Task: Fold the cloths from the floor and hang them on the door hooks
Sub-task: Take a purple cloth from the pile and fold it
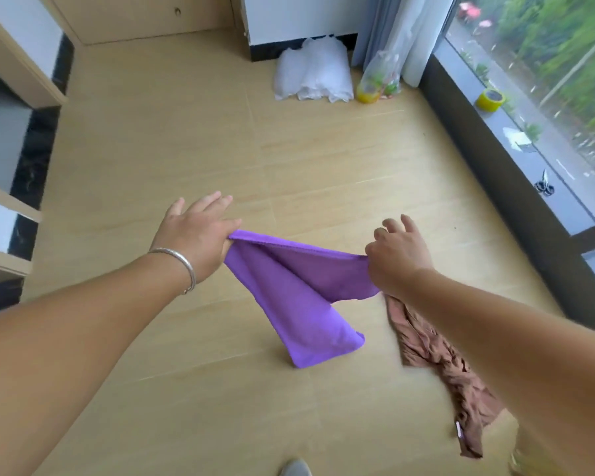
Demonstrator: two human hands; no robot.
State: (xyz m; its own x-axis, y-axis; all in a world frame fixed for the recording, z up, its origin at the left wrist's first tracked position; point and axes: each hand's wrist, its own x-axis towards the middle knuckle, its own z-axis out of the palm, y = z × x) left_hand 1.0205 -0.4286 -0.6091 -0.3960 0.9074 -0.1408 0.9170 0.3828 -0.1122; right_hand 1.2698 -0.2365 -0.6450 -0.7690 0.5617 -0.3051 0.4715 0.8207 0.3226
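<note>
A purple cloth (299, 297) hangs in the air above the wooden floor, stretched between my two hands. My left hand (200, 231) pinches its left top corner, the other fingers spread. My right hand (397, 252) pinches the right top corner. The cloth sags in folds, its lower end pointing down toward the floor. A crumpled brown cloth (440, 365) lies on the floor under my right forearm, partly hidden by it. No door hooks are in view.
A white bundle (311, 72) and a clear plastic bag (380, 79) sit by the far wall near the curtain. A yellow tape roll (491, 99) and scissors (544, 186) rest on the window sill at right. Shelving stands along the left. My shoe tip (296, 468) shows at the bottom.
</note>
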